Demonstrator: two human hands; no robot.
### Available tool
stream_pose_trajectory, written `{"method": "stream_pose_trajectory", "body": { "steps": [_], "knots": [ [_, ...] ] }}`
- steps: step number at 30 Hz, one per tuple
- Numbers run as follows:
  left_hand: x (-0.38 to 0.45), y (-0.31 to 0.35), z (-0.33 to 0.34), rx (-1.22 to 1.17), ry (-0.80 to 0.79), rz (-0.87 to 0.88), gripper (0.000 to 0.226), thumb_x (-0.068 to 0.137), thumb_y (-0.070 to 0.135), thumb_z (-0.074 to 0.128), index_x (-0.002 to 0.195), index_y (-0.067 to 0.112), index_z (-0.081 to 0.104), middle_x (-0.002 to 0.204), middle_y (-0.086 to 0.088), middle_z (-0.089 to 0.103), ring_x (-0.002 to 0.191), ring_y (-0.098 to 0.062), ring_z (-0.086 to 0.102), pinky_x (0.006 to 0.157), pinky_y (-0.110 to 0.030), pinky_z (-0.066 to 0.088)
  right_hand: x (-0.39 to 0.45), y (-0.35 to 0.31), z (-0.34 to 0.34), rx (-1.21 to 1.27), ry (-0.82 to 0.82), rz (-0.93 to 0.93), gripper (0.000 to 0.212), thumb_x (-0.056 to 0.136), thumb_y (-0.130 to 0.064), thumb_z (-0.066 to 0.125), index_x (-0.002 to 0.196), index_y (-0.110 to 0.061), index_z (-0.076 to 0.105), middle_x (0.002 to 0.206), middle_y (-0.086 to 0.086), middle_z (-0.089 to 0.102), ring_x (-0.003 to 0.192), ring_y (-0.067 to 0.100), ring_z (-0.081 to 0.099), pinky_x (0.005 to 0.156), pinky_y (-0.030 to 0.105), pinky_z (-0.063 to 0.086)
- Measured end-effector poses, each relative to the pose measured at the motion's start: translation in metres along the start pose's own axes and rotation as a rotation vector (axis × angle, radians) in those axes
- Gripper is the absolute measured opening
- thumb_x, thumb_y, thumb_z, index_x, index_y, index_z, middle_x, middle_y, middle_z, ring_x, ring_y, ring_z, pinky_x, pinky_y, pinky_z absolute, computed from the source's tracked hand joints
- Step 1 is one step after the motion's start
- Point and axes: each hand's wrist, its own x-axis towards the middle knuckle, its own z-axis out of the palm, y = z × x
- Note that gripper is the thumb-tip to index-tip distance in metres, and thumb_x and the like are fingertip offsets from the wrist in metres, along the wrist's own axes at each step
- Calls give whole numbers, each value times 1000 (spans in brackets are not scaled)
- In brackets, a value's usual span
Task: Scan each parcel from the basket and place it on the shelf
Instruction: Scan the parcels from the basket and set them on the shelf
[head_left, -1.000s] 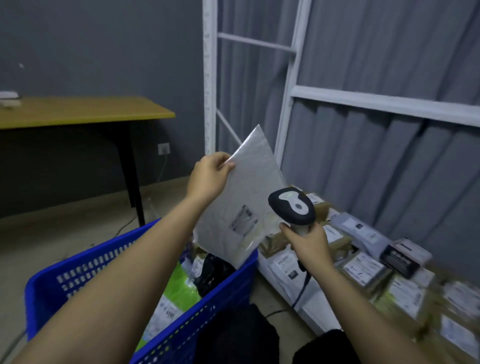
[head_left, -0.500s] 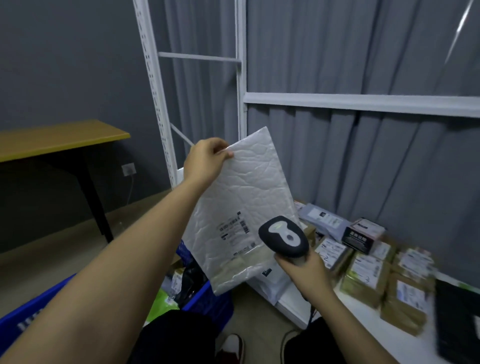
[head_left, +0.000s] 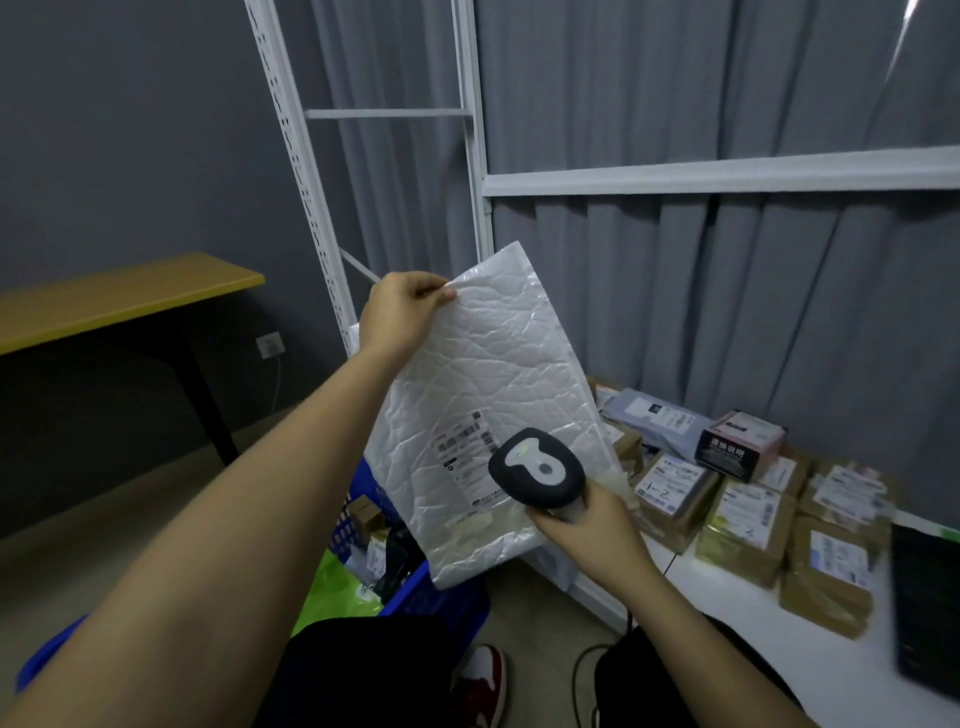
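under l hand (head_left: 400, 312): mailer (head_left: 483, 395), top-corner pinch

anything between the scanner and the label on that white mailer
Nothing visible. The right hand holds the scanner just in front of the white mailer, overlapping its label at the lower right; the left hand pinches the mailer's top corner, away from the label.

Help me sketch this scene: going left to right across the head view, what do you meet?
Wooden table → wall socket → left hand pinching the white mailer → scanner in the right hand → black-and-pink box → black keyboard.
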Motion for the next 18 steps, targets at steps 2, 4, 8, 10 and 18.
{"method": "stream_pose_trajectory", "body": {
  "steps": [2,4,8,10,18],
  "knots": [
    [0,0,-1,8,6,-11,20,88,34,64,102,23,74,96,7,72,91,-13,66,89,-41,53,-3,1,0,-27,-19,-2,41,70,-39,80,107,-28,64,103,-12,70,97,3,61,83,31,54],
    [1,0,-2,19,11,-11,21,89,35,64,102,24,74,96,7,72,91,-13,66,88,-41,53,-7,0,-2,-14,-29,-7,36,70,-36,81,101,-26,66,97,-14,70,93,-2,62,82,30,55],
    [2,4,-2,49,16,-10,21,89,36,63,102,24,74,98,6,72,93,-15,66,89,-42,53,-12,2,-7,-25,22,-10,21,70,-23,82,85,-16,69,81,-11,71,79,-7,61,75,29,55],
    [2,7,-1,48,23,-11,22,89,36,63,103,24,74,99,6,72,93,-16,66,89,-42,53,-12,1,-10,-39,38,-9,19,69,-25,82,80,-21,67,79,-12,71,78,-9,61,75,29,55],
    [-3,21,1,-3,37,6,21,89,32,64,103,20,74,95,5,71,91,-15,66,87,-41,54,-13,0,-18,0,53,-16,19,72,-22,82,85,-17,70,80,-11,72,78,-8,63,69,19,52]
  ]
}}
